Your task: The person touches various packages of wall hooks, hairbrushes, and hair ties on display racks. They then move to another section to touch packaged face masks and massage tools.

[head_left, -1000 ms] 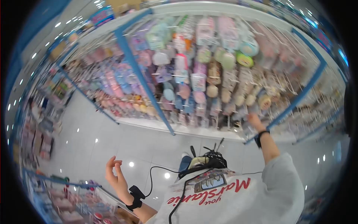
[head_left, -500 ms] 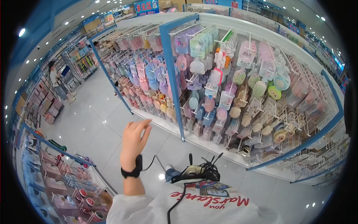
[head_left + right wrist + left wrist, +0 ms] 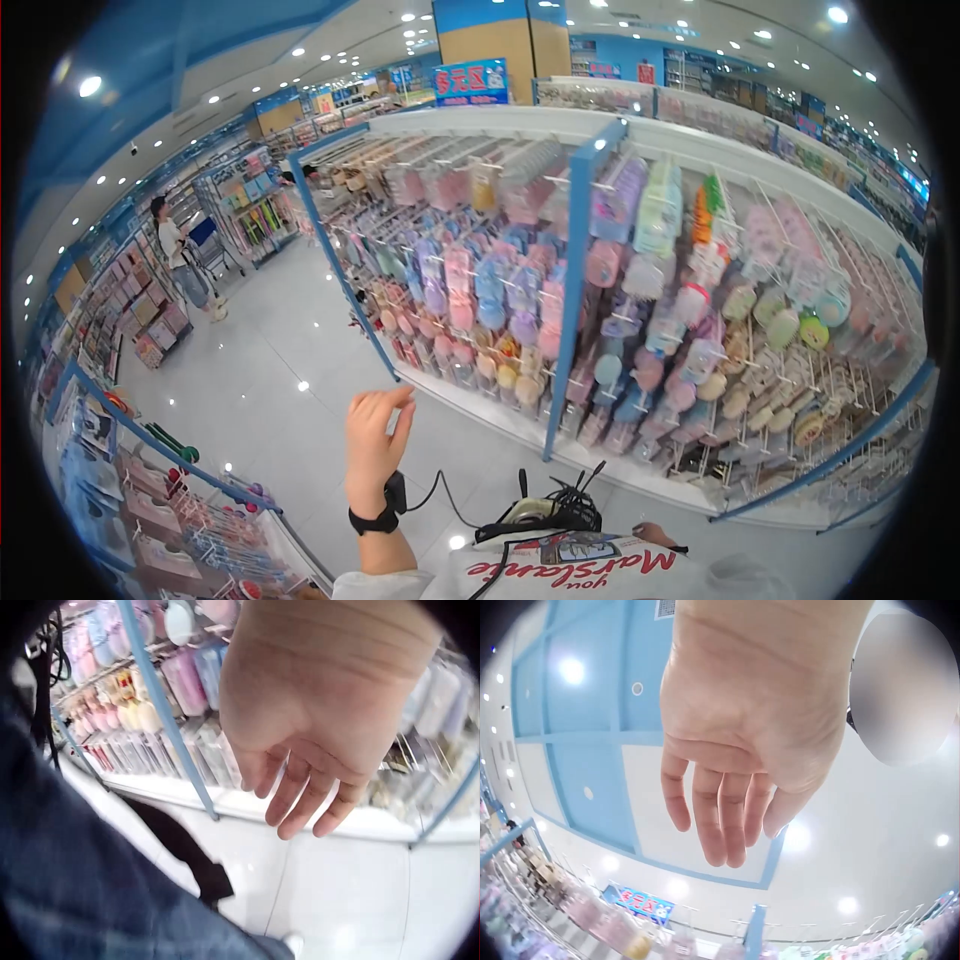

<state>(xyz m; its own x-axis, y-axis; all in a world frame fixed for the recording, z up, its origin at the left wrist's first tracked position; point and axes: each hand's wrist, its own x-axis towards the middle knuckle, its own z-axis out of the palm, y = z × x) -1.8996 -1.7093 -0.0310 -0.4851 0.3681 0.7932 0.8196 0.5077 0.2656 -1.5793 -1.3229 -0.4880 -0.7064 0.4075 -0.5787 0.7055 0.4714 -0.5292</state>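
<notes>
My left hand (image 3: 378, 430) is raised in front of my body at the lower middle of the head view, empty, with loosely bent fingers. In the left wrist view its fingers (image 3: 718, 817) hang relaxed against the ceiling. Low beside a jeans leg (image 3: 82, 855), my right hand (image 3: 315, 727) hangs empty, its fingers loosely curved. Behind it in the right wrist view is a rack of packaged goods. In the head view, that rack carries rows of hairbrushes (image 3: 650, 275) and other pastel packets (image 3: 460, 290) on hooks; neither hand touches them.
A blue post (image 3: 572, 300) divides the rack. Another display (image 3: 150, 500) stands at the lower left. A person (image 3: 182, 260) stands by a shopping cart (image 3: 212, 245) farther down the tiled aisle (image 3: 270, 350). A black cable (image 3: 440, 480) runs from my left wrist.
My right hand has left the rack's lower hooks and dropped to my side. The head view has swung left and up, showing more of the aisle. My left hand has come up, still empty.
</notes>
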